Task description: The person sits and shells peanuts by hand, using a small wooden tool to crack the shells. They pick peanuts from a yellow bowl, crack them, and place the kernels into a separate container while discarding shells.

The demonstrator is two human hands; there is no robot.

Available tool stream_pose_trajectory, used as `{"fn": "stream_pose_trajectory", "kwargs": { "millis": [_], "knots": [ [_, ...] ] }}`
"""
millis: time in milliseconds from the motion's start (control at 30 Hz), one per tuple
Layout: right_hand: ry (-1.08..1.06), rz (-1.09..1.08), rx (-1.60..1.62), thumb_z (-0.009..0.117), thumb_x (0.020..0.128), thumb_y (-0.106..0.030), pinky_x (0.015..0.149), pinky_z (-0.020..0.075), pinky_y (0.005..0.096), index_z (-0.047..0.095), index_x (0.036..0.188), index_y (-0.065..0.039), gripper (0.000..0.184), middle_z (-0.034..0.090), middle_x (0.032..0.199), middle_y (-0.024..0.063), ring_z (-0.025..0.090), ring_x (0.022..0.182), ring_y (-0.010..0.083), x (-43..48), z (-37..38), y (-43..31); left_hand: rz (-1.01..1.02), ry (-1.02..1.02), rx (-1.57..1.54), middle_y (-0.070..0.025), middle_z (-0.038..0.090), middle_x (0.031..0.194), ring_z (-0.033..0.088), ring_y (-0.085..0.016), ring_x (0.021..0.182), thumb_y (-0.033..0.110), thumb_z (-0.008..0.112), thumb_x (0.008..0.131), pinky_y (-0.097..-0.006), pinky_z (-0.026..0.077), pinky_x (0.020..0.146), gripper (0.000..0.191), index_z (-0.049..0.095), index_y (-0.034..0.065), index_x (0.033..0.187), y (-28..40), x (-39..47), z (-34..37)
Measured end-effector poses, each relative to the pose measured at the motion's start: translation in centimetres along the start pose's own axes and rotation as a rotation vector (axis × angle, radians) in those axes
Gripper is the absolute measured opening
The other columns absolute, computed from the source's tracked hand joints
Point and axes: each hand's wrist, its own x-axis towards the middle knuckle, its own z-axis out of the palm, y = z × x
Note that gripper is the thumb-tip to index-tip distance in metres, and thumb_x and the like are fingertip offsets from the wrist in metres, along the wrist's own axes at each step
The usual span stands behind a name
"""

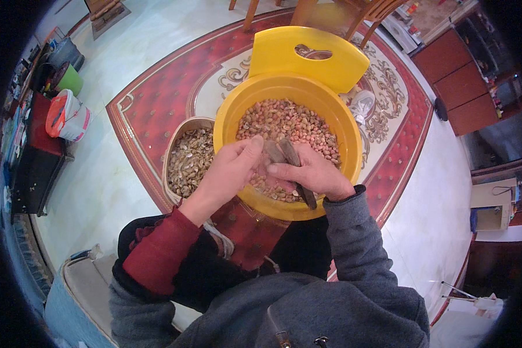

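Note:
My right hand (pixel 315 169) grips a pair of dark wooden strips (pixel 290 152), held together like a clamp with one end hanging toward me. My left hand (pixel 237 163) is raised beside their upper end, thumb and fingers drawn together. Whether anything sits between its fingertips is hidden. Both hands are over a round yellow basin (pixel 352 148), which holds shelled pink peanut kernels (pixel 319 139) mixed with brownish peanuts in their shells (pixel 261 117). Left of the basin, partly behind my left forearm, a basket (pixel 167 152) is filled with peanut shells (pixel 189 152).
A yellow panel (pixel 274 48) with an oval hand hole rises behind the basin. Beyond it stand wooden chair legs (pixel 251 15). A shoe (pixel 362 104) lies right of the basin on the red patterned rug (pixel 156 91). White bucket (pixel 78 119) and green bucket (pixel 69 78) stand left.

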Motion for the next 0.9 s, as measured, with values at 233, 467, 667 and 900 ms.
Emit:
{"fn": "stream_pose_trajectory", "kwargs": {
  "millis": [233,467,667,900],
  "knots": [
    [-0.067,0.02,0.094,0.059,0.096,-0.022,0.051,0.0415,0.0233,0.061,0.095,-0.004,0.018,0.058,0.072,0.0007,0.052,0.057,0.0078,-0.1,-0.1,0.2,0.161,-0.174,0.191,-0.0045,0.062,0.086,0.058,-0.013,0.078,0.032,0.039,0.107,-0.0273,0.046,0.072,0.039,0.061,0.0003,0.102,-0.2,-0.7,-0.3],
    [0.204,-0.022,0.026,0.064,0.093,-0.021,0.05,0.0415,0.0242,0.062,0.096,-0.003,0.018,0.057,0.068,-0.0011,0.051,0.054,0.0067,0.2,2.1,-0.5,-0.195,-0.098,-0.172,0.0043,0.048,0.072,0.042,-0.005,0.056,0.031,0.043,0.107,-0.0201,0.036,0.051,0.033,0.061,0.0039,0.11,0.0,-1.0,-0.8],
    [0.429,-0.177,0.078,0.065,0.094,-0.015,0.057,0.0434,0.0234,0.062,0.102,-0.001,0.016,0.059,0.077,-0.0007,0.053,0.067,0.0047,0.5,4.4,0.2,-0.057,0.033,-0.075,0.0067,0.043,0.071,0.038,-0.003,0.055,0.034,0.043,0.107,-0.0189,0.032,0.049,0.034,0.06,0.0048,0.109,-0.7,-1.6,0.2],
    [0.412,-0.251,0.19,0.064,0.096,-0.02,0.051,0.0366,0.0207,0.06,0.098,-0.004,0.017,0.053,0.069,-0.0052,0.046,0.058,0.003,0.4,4.5,-0.2,-0.015,0.046,-0.127,0.0032,0.042,0.066,0.036,-0.006,0.051,0.039,0.04,0.107,-0.0206,0.029,0.045,0.036,0.051,0.0092,0.089,-0.7,-2.0,1.0]
  ]
}}
